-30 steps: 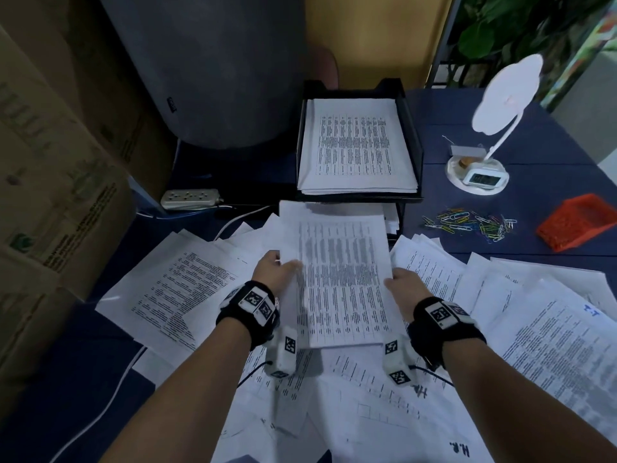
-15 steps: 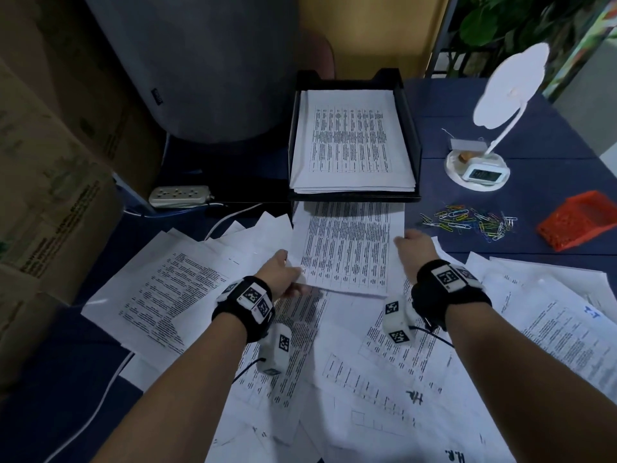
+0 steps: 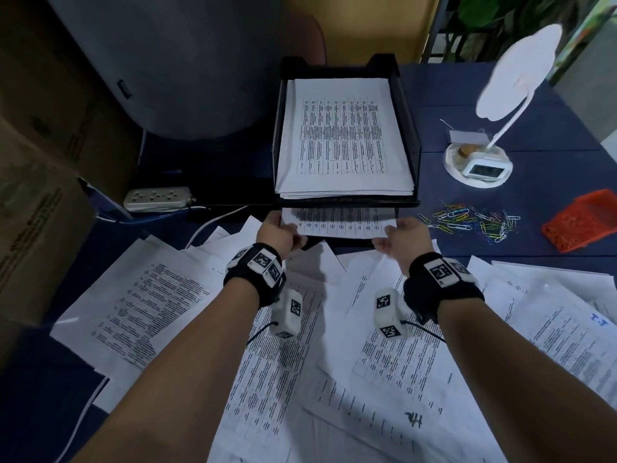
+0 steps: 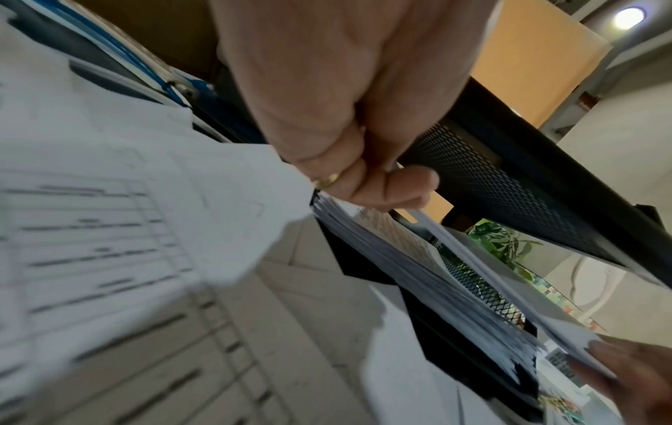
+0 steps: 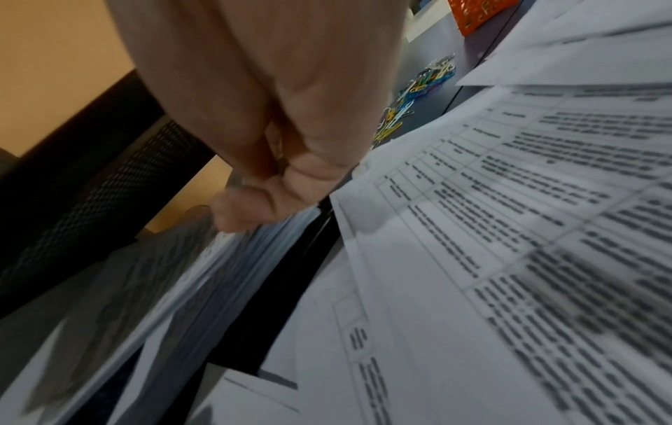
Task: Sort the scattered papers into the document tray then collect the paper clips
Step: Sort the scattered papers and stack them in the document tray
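A black two-tier mesh document tray (image 3: 407,105) stands at the back of the desk, its top tier full of printed pages. A printed sheet (image 3: 340,222) lies mostly inside the lower tier, on a stack there. My left hand (image 3: 278,230) pinches its near left corner and my right hand (image 3: 399,233) pinches its near right corner. In the left wrist view my left hand (image 4: 367,184) has fingers curled on the sheet edge under the tray's upper tier (image 4: 509,184). Many scattered papers (image 3: 400,369) cover the desk. Coloured paper clips (image 3: 474,222) lie in a loose pile to the right.
An orange mesh basket (image 3: 582,225) sits right of the clips. A white lamp with a small clock on its base (image 3: 480,162) stands at back right. A power strip (image 3: 157,197) and cable lie left of the tray, cardboard boxes (image 3: 33,202) at far left.
Both hands have carried the printed sheet forward from over the scattered papers and slid it into the tray's lower tier; only its near edge now sticks out.
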